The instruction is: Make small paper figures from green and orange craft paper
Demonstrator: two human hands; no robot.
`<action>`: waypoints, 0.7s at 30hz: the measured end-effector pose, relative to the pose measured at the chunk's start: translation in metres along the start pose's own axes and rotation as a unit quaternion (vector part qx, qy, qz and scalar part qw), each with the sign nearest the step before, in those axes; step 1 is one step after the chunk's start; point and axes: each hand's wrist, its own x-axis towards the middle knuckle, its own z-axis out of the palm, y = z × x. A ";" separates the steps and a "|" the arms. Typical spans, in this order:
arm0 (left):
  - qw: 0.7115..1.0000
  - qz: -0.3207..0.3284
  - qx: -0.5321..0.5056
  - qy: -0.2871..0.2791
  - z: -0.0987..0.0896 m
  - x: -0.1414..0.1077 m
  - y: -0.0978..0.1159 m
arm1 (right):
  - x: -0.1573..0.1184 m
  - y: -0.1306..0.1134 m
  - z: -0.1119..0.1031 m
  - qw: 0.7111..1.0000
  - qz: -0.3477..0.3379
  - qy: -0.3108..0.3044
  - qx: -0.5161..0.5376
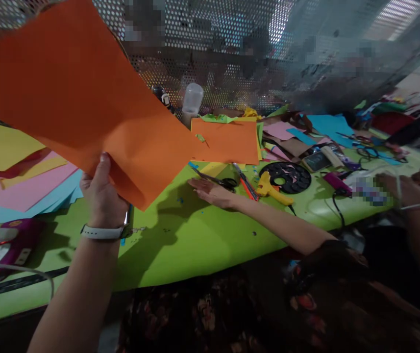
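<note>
My left hand [103, 193], with a pale watch band at the wrist, grips the lower edge of a large orange sheet [85, 93], thumb on its near face. The sheet is raised at a slant above the green table [195, 240]. My right hand is not in view. A bare arm reaches in from the right, its hand [213, 193] spread low beside black scissors [228, 183]; it looks like another person's. Behind that hand lies another orange sheet [228, 141] on a stack of coloured paper.
A red cutter [247, 185], a yellow glue gun [272, 189] and a round black tray [291, 177] lie mid-table. Coloured sheets [22, 189] and a purple device [14, 245] are at left. Another person's hand [388, 184] is at right, near cables. A perforated panel [224, 44] stands behind.
</note>
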 end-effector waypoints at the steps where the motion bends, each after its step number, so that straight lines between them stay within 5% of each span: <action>1: 1.000 -0.003 0.004 0.002 -0.001 0.001 0.000 | 0.006 0.007 -0.002 1.000 -0.005 0.007 -0.029; 6: 1.000 -0.008 0.002 0.023 -0.007 0.010 -0.001 | 0.030 0.030 -0.016 0.995 0.038 0.048 -0.075; 10: 1.000 0.002 0.001 0.029 -0.011 0.017 -0.001 | 0.022 0.012 -0.015 0.996 0.048 0.051 -0.053; 16: 0.999 -0.024 -0.022 0.021 -0.011 0.019 -0.002 | -0.008 -0.049 0.018 0.990 -0.105 -0.079 -0.041; 21: 0.998 -0.031 -0.039 0.028 -0.008 0.015 -0.006 | -0.002 -0.058 0.054 0.959 -0.234 -0.139 -0.075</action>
